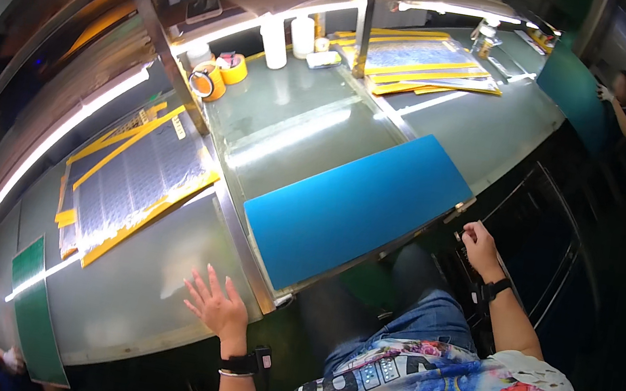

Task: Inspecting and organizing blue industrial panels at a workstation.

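Note:
A plain blue rectangular sheet (357, 211) lies at a slant on the bench in front of me, close to the front edge. My left hand (217, 307) is open, palm down with fingers spread, over the bench's front edge to the left of the sheet. It holds nothing. Off the sheet's right corner is my right hand (482, 251), its fingers curled beside a dark metal rack (565, 260). Whatever lies inside those fingers, if anything, is hidden.
Yellow-edged clear sheets lie in a left stack (143, 181) and a far-right stack (424, 62). Tape rolls (208, 83) and white bottles (274, 44) stand behind. A green sheet (37, 307) overhangs at left. A co-worker (623, 101) handles a teal panel (575, 90).

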Tool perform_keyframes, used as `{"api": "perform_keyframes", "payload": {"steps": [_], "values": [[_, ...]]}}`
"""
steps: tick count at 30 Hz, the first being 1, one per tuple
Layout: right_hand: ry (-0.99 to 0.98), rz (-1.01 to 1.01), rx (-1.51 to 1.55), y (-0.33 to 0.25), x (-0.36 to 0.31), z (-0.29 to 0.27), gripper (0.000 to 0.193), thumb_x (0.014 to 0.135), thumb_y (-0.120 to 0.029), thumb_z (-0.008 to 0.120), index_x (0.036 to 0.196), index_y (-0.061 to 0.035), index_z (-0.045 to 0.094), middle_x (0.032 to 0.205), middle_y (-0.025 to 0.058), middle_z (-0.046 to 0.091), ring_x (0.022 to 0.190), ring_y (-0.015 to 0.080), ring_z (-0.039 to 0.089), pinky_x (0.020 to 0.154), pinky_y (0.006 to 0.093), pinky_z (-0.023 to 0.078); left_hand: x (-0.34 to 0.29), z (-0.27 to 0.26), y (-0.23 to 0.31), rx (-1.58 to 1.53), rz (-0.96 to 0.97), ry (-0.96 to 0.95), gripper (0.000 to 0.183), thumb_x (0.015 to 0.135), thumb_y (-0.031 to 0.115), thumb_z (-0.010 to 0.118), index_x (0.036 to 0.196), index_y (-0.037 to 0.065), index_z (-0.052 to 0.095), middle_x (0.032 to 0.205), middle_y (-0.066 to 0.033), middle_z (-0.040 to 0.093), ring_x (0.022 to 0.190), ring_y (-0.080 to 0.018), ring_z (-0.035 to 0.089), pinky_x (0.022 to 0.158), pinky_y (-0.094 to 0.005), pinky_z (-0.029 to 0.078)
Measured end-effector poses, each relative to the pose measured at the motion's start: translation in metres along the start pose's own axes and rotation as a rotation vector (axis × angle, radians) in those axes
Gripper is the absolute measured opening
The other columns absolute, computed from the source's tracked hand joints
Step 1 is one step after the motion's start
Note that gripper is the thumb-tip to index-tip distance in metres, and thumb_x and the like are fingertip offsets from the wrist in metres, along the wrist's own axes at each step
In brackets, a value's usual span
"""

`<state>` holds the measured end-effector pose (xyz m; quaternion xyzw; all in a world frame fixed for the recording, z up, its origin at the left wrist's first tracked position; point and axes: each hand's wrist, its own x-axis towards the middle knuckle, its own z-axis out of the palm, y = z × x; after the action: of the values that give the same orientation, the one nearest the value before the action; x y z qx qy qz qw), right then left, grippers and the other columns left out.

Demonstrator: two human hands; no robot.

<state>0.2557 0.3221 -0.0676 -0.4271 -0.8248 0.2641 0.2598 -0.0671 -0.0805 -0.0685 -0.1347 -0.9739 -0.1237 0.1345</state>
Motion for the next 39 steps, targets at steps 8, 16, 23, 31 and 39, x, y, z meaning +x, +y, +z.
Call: {"api": "perform_keyframes", "payload": {"steps": [8, 16, 23, 31, 39], "values": [[0.048, -0.238, -0.205, -0.009, 0.009, 0.023, 0.058, 0.078, -0.022, 0.065, 0.129, -0.0039, 0.044, 0.13, 0.0249, 0.044, 0.12, 0.0391, 0.043, 0.102, 0.0431, 0.035, -0.009, -0.005, -0.005, -0.001, 0.024, -0.026, 0.047, 0.093, 0.035, 0.046, 0.136, 0.017, 0.044, 0.147, -0.0122, 0.03, 0.137, -0.0339, 0.023, 0.108, -0.0557, 0.018], [0.247, -0.064, -0.29, 0.007, 0.039, 0.061, 0.073, 0.078, -0.038, 0.065, 0.13, 0.0039, 0.038, 0.136, 0.0326, 0.034, 0.126, 0.0451, 0.035, 0.104, 0.0489, 0.031, -0.01, 0.038, -0.017, 0.113, 0.084, 0.095, 0.042, 0.096, 0.033, 0.041, 0.133, 0.013, 0.048, 0.14, -0.0162, 0.04, 0.13, -0.0348, 0.034, 0.103, -0.0531, 0.029], [0.177, -0.013, -0.204, 0.02, 0.027, 0.064, 0.082, 0.085, -0.044, 0.058, 0.142, 0.002, 0.02, 0.147, 0.0311, 0.01, 0.135, 0.0457, 0.02, 0.11, 0.049, 0.021, -0.011, 0.082, -0.025, 0.172, 0.283, 0.034, 0.041, 0.096, 0.032, 0.04, 0.132, 0.013, 0.049, 0.137, -0.0155, 0.042, 0.128, -0.034, 0.036, 0.102, -0.0527, 0.03], [0.126, -0.027, -0.234, -0.036, 0.008, 0.058, 0.089, 0.08, -0.044, 0.065, 0.141, 0.0052, 0.022, 0.145, 0.0363, 0.008, 0.134, 0.0465, 0.019, 0.107, 0.0491, 0.024, 0.044, 0.095, -0.061, 0.291, 0.454, 0.008, 0.04, 0.096, 0.031, 0.039, 0.131, 0.013, 0.049, 0.134, -0.0147, 0.044, 0.125, -0.0331, 0.039, 0.101, -0.0522, 0.031], [0.076, -0.047, -0.188, -0.04, -0.002, 0.048, 0.092, 0.078, -0.039, 0.069, 0.143, 0.003, 0.018, 0.146, 0.0346, 0.004, 0.133, 0.0466, 0.021, 0.104, 0.0492, 0.028, 0.127, 0.087, -0.051, 0.445, 0.707, -0.035, 0.039, 0.096, 0.03, 0.039, 0.13, 0.013, 0.05, 0.132, -0.014, 0.047, 0.123, -0.0321, 0.042, 0.099, -0.0518, 0.033]]}}
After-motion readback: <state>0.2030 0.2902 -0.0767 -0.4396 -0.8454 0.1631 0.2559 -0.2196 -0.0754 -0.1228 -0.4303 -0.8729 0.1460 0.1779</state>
